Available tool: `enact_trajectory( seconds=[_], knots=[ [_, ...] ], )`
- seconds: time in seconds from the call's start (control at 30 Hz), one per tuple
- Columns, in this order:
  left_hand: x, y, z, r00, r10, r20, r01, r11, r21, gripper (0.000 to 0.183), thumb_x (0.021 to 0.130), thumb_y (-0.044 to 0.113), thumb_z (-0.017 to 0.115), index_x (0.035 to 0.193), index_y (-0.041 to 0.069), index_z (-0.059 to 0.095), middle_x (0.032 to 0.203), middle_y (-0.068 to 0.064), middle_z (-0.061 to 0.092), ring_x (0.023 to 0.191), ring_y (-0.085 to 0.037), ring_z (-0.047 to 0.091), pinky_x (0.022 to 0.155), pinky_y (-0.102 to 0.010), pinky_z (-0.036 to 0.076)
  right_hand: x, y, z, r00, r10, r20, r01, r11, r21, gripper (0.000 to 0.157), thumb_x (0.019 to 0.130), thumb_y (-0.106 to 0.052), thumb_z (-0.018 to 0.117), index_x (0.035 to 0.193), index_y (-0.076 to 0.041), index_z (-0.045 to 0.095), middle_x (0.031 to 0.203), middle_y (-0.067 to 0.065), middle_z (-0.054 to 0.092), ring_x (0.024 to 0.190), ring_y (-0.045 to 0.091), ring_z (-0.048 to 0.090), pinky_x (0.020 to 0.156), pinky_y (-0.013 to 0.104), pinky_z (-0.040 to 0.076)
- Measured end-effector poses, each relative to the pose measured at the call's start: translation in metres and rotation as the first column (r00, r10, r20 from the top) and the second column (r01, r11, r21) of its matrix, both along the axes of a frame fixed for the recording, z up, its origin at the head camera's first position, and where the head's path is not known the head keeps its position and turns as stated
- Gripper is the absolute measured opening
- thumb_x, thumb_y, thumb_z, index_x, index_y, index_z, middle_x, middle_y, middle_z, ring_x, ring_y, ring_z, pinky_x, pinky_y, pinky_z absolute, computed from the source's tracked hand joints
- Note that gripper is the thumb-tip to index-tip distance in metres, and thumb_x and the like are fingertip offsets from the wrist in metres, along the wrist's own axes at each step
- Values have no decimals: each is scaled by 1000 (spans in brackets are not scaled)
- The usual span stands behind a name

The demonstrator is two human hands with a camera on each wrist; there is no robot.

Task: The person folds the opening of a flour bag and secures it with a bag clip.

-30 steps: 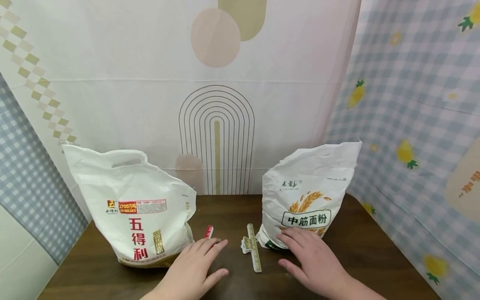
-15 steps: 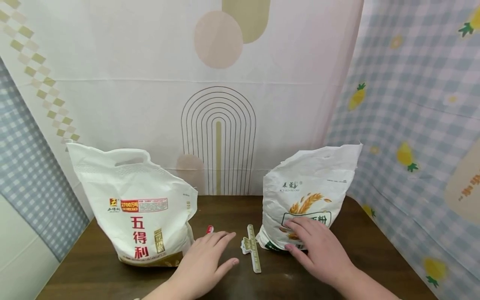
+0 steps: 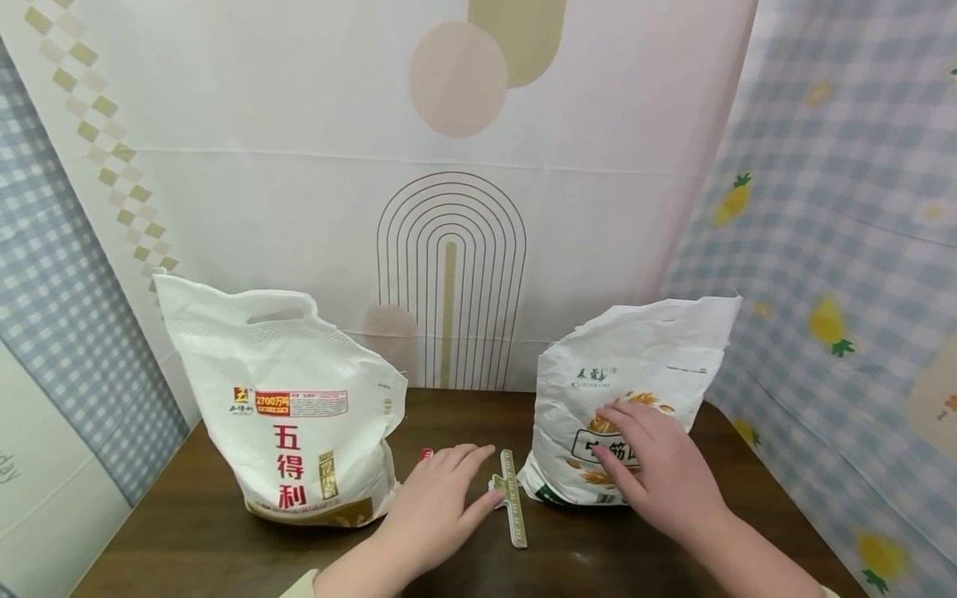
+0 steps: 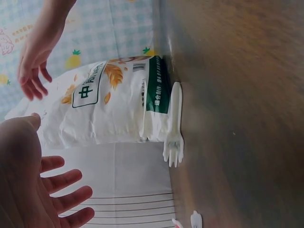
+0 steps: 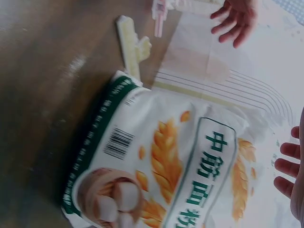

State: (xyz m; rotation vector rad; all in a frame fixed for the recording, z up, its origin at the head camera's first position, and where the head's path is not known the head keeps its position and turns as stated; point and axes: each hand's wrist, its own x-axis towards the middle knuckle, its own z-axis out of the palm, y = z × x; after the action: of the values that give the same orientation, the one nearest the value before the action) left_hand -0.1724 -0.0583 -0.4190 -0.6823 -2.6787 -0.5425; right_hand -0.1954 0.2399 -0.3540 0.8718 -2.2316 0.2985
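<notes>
Above the table my left hand (image 3: 441,498) is held with fingers extended, holding nothing. It is nearest a gold and white bag clip (image 3: 516,519), which lies on the tabletop; a red bag clip (image 3: 426,454) shows only its tip behind the fingers. My right hand (image 3: 665,473) is raised in front of the smaller white flour bag (image 3: 557,415), fingers slightly bent. In the right wrist view a space shows between these fingertips (image 5: 285,185) and the bag's printed front. The flour bag stands upright, with wheat ears and a green band near its base.
A larger white flour bag (image 3: 321,349) with red lettering and a cut-out handle stands at the left. Both bags are on a dark brown table (image 3: 247,561). A printed cloth (image 3: 314,216) hangs behind, with a checked pineapple cloth (image 3: 815,249) at the right.
Both hands have lifted slightly. The left has shifted right towards the gold clip, and the right has risen along the front of the smaller bag. The head view has turned a little.
</notes>
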Motion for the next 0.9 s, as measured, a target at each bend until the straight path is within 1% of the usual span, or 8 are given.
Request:
enact_trajectory(
  seconds=[0.17, 0.23, 0.4, 0.53, 0.67, 0.77, 0.83, 0.9],
  knots=[
    [-11, 9, 0, 1000, 7, 23, -8, 999, 54, 55, 100, 56, 45, 141, 19, 53, 134, 2, 58, 123, -20, 55, 102, -42, 45, -9, 3, 17, 999, -21, -32, 20, 999, -37, 42, 91, -33, 65, 120, -3, 66, 119, 11, 65, 111, 32, 60, 94, 51, 44],
    [-15, 12, 0, 1000, 9, 26, -11, 996, 84, 54, 101, 55, 46, 140, 17, 54, 133, 2, 59, 123, -20, 55, 102, -42, 45, -12, 4, 24, 998, -34, -43, 32, 998, -49, 42, 88, -29, 68, 120, -2, 66, 120, 13, 64, 111, 33, 59, 94, 53, 44],
    [-25, 22, 0, 998, 14, 58, -24, 986, 164, 62, 101, 61, 37, 139, 17, 54, 135, 1, 58, 124, -22, 55, 101, -44, 46, -20, 9, 39, 995, -77, -59, 71, 994, -87, 44, 85, -27, 68, 121, -1, 65, 123, 16, 63, 115, 37, 57, 95, 56, 42],
    [-32, 31, 3, 991, 5, 137, -39, 967, 250, 67, 99, 67, 32, 142, 19, 52, 138, 1, 56, 128, -22, 53, 103, -46, 44, -25, 14, 49, 992, -93, -91, 80, 988, -135, 47, 86, -30, 63, 122, 1, 63, 125, 20, 61, 117, 40, 55, 95, 58, 40],
    [-37, 39, 11, 980, -22, 199, -47, 941, 335, 69, 98, 68, 32, 143, 19, 50, 139, 0, 55, 130, -21, 51, 104, -46, 43, -31, 15, 60, 987, -98, -128, 73, 980, -187, 53, 90, -37, 56, 126, 2, 60, 128, 22, 58, 118, 43, 52, 95, 59, 39],
    [-42, 46, 16, 973, -38, 226, -56, 918, 393, 63, 100, 63, 39, 143, 19, 50, 138, 0, 55, 128, -20, 51, 103, -45, 45, -37, 14, 67, 982, -102, -159, 68, 976, -206, 56, 91, -41, 52, 127, 2, 59, 129, 23, 56, 118, 45, 51, 96, 60, 38],
    [-45, 52, 18, 969, -49, 243, -66, 893, 445, 58, 101, 58, 44, 143, 18, 51, 136, 0, 55, 126, -19, 52, 102, -44, 45, -42, 13, 72, 980, -94, -177, 53, 974, -222, 54, 90, -38, 53, 126, 2, 59, 129, 23, 57, 117, 45, 51, 95, 60, 37],
    [-49, 58, 21, 963, -66, 262, -80, 857, 510, 53, 101, 51, 48, 142, 18, 51, 135, 0, 55, 125, -18, 52, 101, -44, 46, -47, 12, 77, 977, -89, -192, 39, 968, -246, 51, 88, -33, 57, 125, 1, 60, 128, 22, 58, 117, 45, 52, 95, 61, 37]
  ],
)
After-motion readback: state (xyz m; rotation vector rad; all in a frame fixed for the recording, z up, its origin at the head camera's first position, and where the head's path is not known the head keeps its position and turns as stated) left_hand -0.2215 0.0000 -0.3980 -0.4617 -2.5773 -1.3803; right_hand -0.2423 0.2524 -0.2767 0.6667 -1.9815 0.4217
